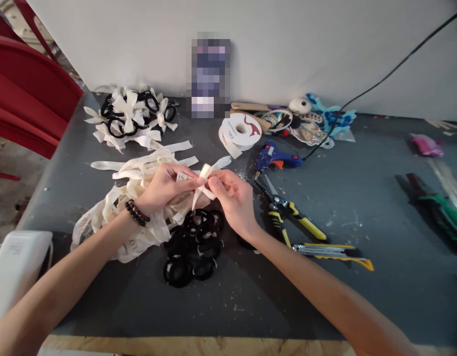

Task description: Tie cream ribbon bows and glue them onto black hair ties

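Along the near edge of the grey table (283, 306) runs a pale wooden strip, and at the near left corner a white box-shaped device (19, 269) sits beside the left forearm. Back from the middle of the near edge lies a cluster of black hair ties (178, 271), and to their right a yellow utility knife (332, 251) lies just beside open scissors (306, 222) with yellow and black handles. By the right edge is a green-handled tool (441, 215). Above the hair ties, near the middle of the table, the left hand (167, 187) and the right hand (235, 198) pinch a cream ribbon (205, 187), thumbs and fingers closed on its folded middle, with short ends sticking out. A beaded bracelet (137, 212) circles the left wrist, over a heap of loose ribbon strips (113, 217) toward the left edge. Farther back come a blue glue gun (274, 157) and a white ribbon spool (250, 129). Against the far edge are hair ties with bows (126, 111) near the far left corner, a pixelated object (209, 79) upright, and mixed craft bits (306, 131). Past the left edge stands a red chair (28, 94).
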Tool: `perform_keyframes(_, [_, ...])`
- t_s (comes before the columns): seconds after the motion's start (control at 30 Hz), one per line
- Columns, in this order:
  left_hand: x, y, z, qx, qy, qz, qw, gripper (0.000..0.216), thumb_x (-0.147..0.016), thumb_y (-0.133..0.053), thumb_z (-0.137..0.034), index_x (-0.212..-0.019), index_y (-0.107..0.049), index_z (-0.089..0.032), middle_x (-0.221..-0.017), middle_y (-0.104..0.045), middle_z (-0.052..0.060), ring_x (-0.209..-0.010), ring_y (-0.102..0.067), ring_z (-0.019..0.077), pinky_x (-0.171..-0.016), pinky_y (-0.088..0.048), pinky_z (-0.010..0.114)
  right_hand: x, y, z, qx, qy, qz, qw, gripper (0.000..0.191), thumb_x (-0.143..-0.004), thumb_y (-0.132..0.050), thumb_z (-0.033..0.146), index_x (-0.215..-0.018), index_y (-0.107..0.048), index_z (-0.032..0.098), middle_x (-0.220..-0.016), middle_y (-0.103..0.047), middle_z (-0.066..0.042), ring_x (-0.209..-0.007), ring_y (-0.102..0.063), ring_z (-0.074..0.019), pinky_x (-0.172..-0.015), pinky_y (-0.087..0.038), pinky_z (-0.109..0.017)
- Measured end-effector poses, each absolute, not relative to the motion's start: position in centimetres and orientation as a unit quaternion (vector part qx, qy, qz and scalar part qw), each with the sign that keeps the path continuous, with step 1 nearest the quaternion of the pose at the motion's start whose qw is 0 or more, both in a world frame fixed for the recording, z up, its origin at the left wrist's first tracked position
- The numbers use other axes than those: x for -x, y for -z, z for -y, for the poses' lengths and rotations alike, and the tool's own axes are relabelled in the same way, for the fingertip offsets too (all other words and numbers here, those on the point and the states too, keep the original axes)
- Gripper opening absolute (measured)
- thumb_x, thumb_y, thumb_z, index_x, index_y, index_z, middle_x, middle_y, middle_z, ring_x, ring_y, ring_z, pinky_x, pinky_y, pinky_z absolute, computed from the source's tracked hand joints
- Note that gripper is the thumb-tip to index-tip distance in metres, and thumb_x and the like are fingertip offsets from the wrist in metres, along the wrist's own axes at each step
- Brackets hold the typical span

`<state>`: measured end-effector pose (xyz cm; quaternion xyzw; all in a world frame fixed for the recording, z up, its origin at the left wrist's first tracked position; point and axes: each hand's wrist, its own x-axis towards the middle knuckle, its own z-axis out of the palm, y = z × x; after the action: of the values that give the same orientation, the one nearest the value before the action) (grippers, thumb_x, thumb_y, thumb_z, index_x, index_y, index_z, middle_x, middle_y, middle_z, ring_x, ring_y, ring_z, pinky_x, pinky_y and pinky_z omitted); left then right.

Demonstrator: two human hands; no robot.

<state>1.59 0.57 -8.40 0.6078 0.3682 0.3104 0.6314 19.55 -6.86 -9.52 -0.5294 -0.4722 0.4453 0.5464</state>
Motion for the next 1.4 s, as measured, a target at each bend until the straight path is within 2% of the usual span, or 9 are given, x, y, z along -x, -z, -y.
perform_keyframes(0.13, [-2.0, 9.3, -0.7, -0.501, -0.397, -0.364, 0.677, 0.025, -0.074, -0.093, -0.037, -0.083, -0.08, -0.017, -0.08, -0.077, 0.003, -0.064, -0.07, 0.0108, -0.059, -0.06, 0.02, -19.4, 9.6, 6.9, 0.536, -0.429, 0.485, 0.542, 0.023, -0.087, -0.079, 0.041, -0.102, -0.073, 0.023, -0.094, -0.08, -0.003, -0.083, -0.076, -0.0174, -0.078, -0.062, -0.032])
perform_keyframes(0.37, [-2.1, 8.7, -0.5, -0.506, -0.359, -0.323, 0.715, 0.022, -0.084, -0.086, -0.036, -0.09, -0.079, -0.016, -0.095, -0.078, 0.006, -0.083, -0.076, 0.0149, -0.082, -0.066, 0.026, -19.8, 9.9, 6.4, 0.544, -0.38, 0.459, 0.591, 0.01, -0.092, -0.074, 0.034, -0.094, -0.074, 0.024, -0.088, -0.079, -0.001, -0.079, -0.075, -0.0153, -0.074, -0.061, -0.029])
perform_keyframes(0.5, [-1.9, 8.4, -0.4, -0.555, -0.343, -0.334, 0.681, 0.026, -0.076, -0.092, -0.035, -0.085, -0.078, -0.014, -0.09, -0.079, 0.007, -0.069, -0.072, 0.0122, -0.061, -0.061, 0.021, -19.7, 9.7, 6.6, 0.54, -0.386, 0.48, 0.574, 0.009, -0.091, -0.076, 0.032, -0.095, -0.077, 0.024, -0.09, -0.081, -0.001, -0.08, -0.076, -0.0166, -0.075, -0.062, -0.03])
perform_keyframes(0.6, [-1.7, 8.4, -0.3, -0.604, -0.316, -0.35, 0.642, 0.031, -0.075, -0.094, -0.038, -0.084, -0.079, -0.013, -0.063, -0.07, 0.003, -0.045, -0.052, 0.006, -0.038, -0.037, 0.018, -19.7, 9.5, 6.8, 0.547, -0.385, 0.492, 0.558, 0.01, -0.091, -0.076, 0.033, -0.094, -0.078, 0.025, -0.089, -0.081, -0.001, -0.079, -0.076, -0.0173, -0.073, -0.061, -0.03])
perform_keyframes(0.7, [-1.6, 8.4, -0.3, -0.62, -0.294, -0.367, 0.628, 0.032, -0.076, -0.092, -0.041, -0.079, -0.078, -0.012, -0.054, -0.066, 0.001, -0.038, -0.042, 0.0037, -0.034, -0.025, 0.019, -19.7, 9.6, 6.8, 0.555, -0.385, 0.502, 0.54, 0.011, -0.092, -0.074, 0.035, -0.093, -0.078, 0.025, -0.089, -0.081, -0.001, -0.078, -0.075, -0.0169, -0.074, -0.06, -0.031])
perform_keyframes(0.97, [-1.5, 8.2, -0.3, -0.629, -0.281, -0.388, 0.612, 0.033, -0.078, -0.09, -0.043, -0.08, -0.077, -0.013, -0.07, -0.078, 0.007, -0.05, -0.063, 0.0089, -0.041, -0.042, 0.017, -20.0, 9.5, 6.6, 0.562, -0.389, 0.479, 0.551, 0.012, -0.092, -0.074, 0.036, -0.092, -0.077, 0.024, -0.087, -0.079, 0.0, -0.076, -0.072, -0.0149, -0.074, -0.059, -0.029])
perform_keyframes(1.13, [-1.5, 8.5, -0.5, -0.62, -0.288, -0.389, 0.618, 0.033, -0.079, -0.09, -0.044, -0.085, -0.078, -0.014, -0.071, -0.078, 0.007, -0.05, -0.064, 0.0095, -0.04, -0.043, 0.017, -20.0, 9.7, 6.4, 0.552, -0.405, 0.465, 0.561, 0.015, -0.091, -0.075, 0.038, -0.094, -0.077, 0.024, -0.087, -0.079, -0.001, -0.076, -0.072, -0.0154, -0.073, -0.061, -0.029])
perform_keyframes(1.3, [-1.5, 9.2, -0.7, -0.565, -0.347, -0.371, 0.651, 0.031, -0.081, -0.088, -0.043, -0.092, -0.076, -0.017, -0.072, -0.077, 0.005, -0.054, -0.069, 0.0121, -0.043, -0.048, 0.019, -19.9, 9.9, 6.1, 0.512, -0.449, 0.448, 0.58, 0.032, -0.086, -0.081, 0.039, -0.115, -0.076, 0.026, -0.099, -0.081, -0.003, -0.089, -0.077, -0.0189, -0.083, -0.065, -0.035])
perform_keyframes(1.4, [-1.5, 9.3, -0.7, -0.556, -0.348, -0.352, 0.667, 0.031, -0.081, -0.089, -0.041, -0.095, -0.074, -0.017, -0.074, -0.077, 0.004, -0.061, -0.072, 0.0131, -0.05, -0.054, 0.02, -19.8, 10.0, 6.2, 0.516, -0.458, 0.449, 0.568, 0.025, -0.087, -0.079, 0.039, -0.108, -0.079, 0.026, -0.103, -0.082, -0.004, -0.09, -0.078, -0.0204, -0.084, -0.066, -0.037])
